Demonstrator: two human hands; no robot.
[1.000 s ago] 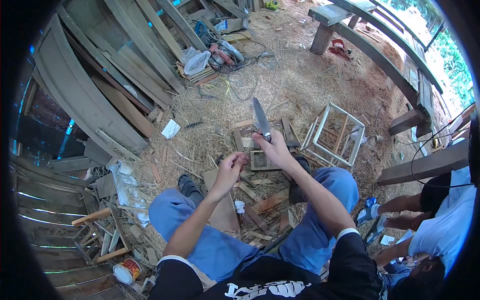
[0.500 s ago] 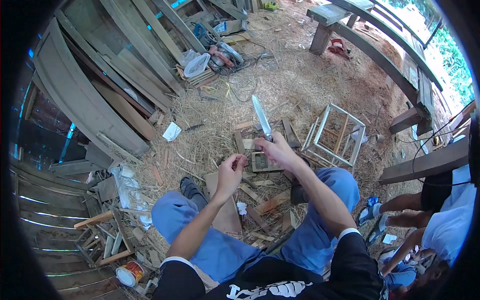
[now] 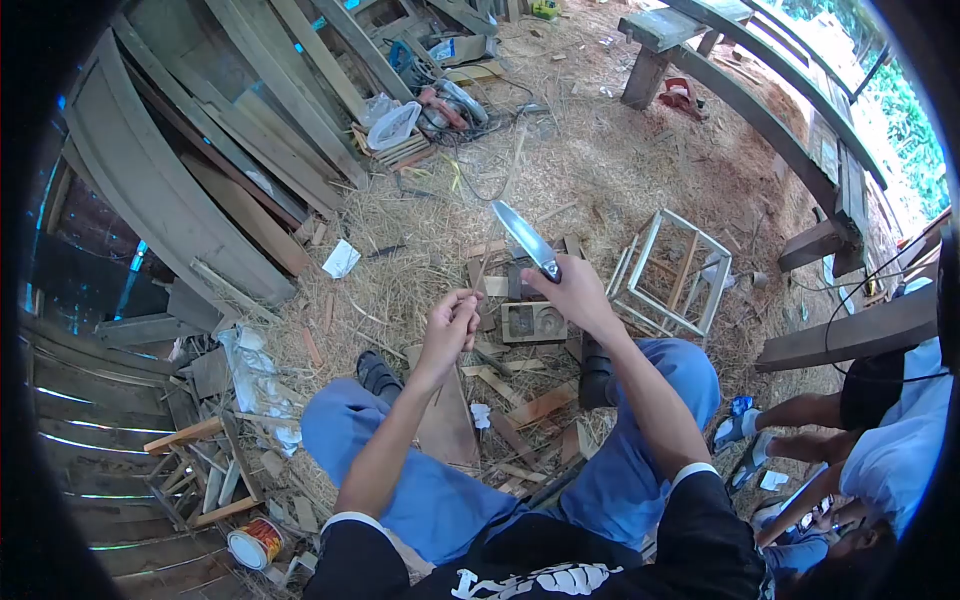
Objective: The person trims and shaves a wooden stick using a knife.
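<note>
My right hand (image 3: 578, 296) is closed round the handle of a knife (image 3: 524, 238), whose broad shiny blade points up and to the left. To its left, my left hand (image 3: 452, 325) is pinched on a thin strip (image 3: 484, 268) that sticks up past the fingertips. Blade and strip are apart. Below the knife, a small block with a square and a round recess (image 3: 534, 322) lies on the ground between my feet. A flat board (image 3: 445, 425) lies between my legs.
A pale box-shaped frame (image 3: 690, 270) stands right of my feet. Power tools (image 3: 447, 108) and leaning planks (image 3: 235, 130) are at the upper left. A long bench (image 3: 745, 110) is at the upper right. Another person (image 3: 885, 440) is at the lower right. A paint bucket (image 3: 254, 542) stands lower left.
The knife has tilted further left and my right hand has shifted slightly right. My left hand has turned, and the thin strip now shows above its fingers.
</note>
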